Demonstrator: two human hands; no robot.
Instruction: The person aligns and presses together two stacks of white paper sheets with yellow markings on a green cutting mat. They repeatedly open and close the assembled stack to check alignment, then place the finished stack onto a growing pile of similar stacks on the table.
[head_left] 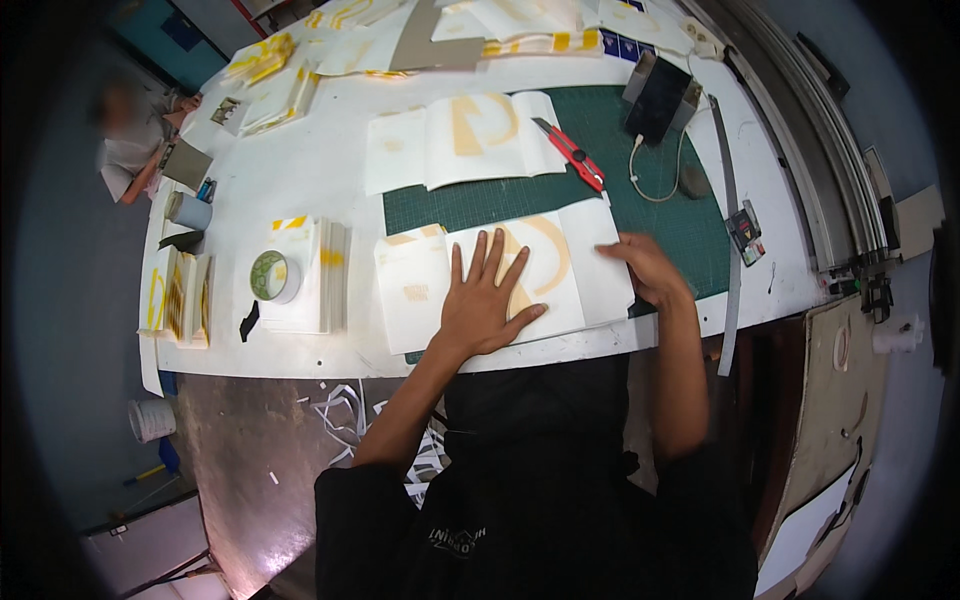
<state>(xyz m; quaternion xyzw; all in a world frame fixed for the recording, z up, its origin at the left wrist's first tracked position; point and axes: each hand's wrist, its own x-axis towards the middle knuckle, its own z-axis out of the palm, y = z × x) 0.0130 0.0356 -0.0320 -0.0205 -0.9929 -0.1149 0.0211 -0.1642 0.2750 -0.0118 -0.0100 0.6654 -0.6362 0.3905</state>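
A white paper cover [590,283] with a large pale-orange print lies at the table's near edge, partly on the green cutting mat [675,222]. My left hand [482,308] presses flat on its middle, fingers spread. At the cover's right-hand flap is my right hand [652,272], slightly blurred, with fingers curled at the edge and one digit reaching onto the paper; its grip is partly hidden. Just beyond lies a similar printed cover [470,140], spread out flat. A red utility knife [575,155] rests across that cover's right end, over the mat.
Left of my hands, a round tin [274,276] stands on a stack of books [332,290]. A phone on a stand [660,100], a metal ruler [727,200] and a long metal rail [800,130] are at the right. Another person [135,150] sits at the far left.
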